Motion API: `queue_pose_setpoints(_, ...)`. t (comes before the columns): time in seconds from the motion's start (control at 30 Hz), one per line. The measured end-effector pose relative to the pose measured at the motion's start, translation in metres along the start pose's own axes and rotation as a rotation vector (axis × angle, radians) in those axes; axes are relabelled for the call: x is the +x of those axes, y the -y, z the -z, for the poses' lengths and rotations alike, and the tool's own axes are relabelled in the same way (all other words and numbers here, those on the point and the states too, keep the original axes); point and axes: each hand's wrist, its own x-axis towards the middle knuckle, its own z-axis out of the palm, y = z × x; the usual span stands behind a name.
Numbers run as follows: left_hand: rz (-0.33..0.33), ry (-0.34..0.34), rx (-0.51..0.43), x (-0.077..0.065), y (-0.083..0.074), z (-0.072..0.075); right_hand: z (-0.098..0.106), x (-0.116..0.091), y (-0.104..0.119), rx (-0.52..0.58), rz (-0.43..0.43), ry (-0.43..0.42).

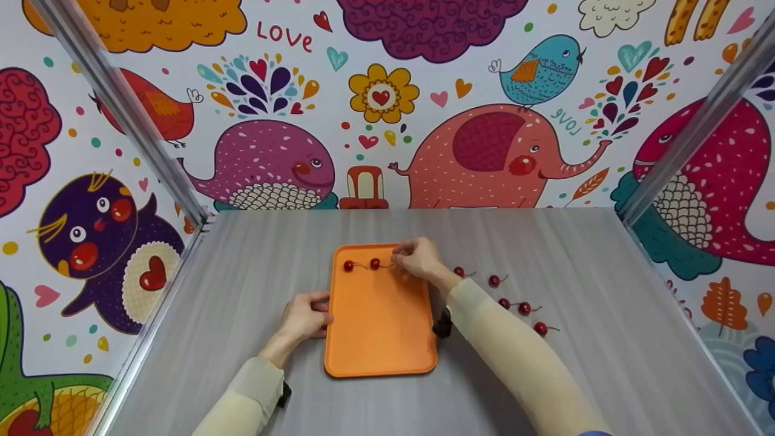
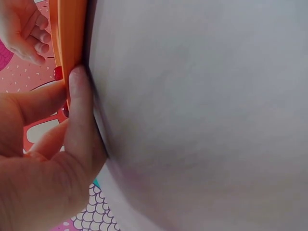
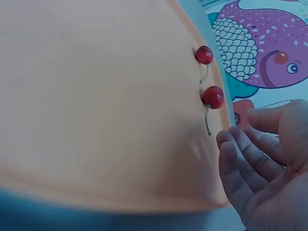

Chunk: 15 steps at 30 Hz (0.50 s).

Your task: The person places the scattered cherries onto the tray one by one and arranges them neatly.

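The orange tray (image 1: 381, 321) lies on the table with two red cherries on its far part, a left cherry (image 1: 349, 266) and a right cherry (image 1: 375, 263), stems pointing right. My left hand (image 1: 306, 315) grips the tray's left edge; in the left wrist view its fingers (image 2: 80, 96) lie on either side of the rim. Over the tray's far right corner is my right hand (image 1: 418, 259), fingers loosely bent with nothing between them, as the right wrist view shows. Its fingertips are close to the right cherry's stem.
Several loose cherries lie on the grey table (image 1: 242, 266) right of the tray, among them one beside the right wrist (image 1: 459, 272) and a nearer one (image 1: 540, 328). A patterned wall (image 1: 375, 139) stands behind the table, with metal posts (image 1: 121, 109) at the sides.
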Motion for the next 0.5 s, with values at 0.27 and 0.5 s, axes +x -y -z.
queue_pose_setpoints(0.27,0.017,-0.001,0.015,0.001,0.000,0.000,0.031,-0.016,-0.011,-0.020,0.111,-0.014)
queue_pose_setpoints(0.5,0.019,0.010,0.008,0.002,0.000,0.000,0.060,-0.033,-0.019,-0.060,0.165,0.006)
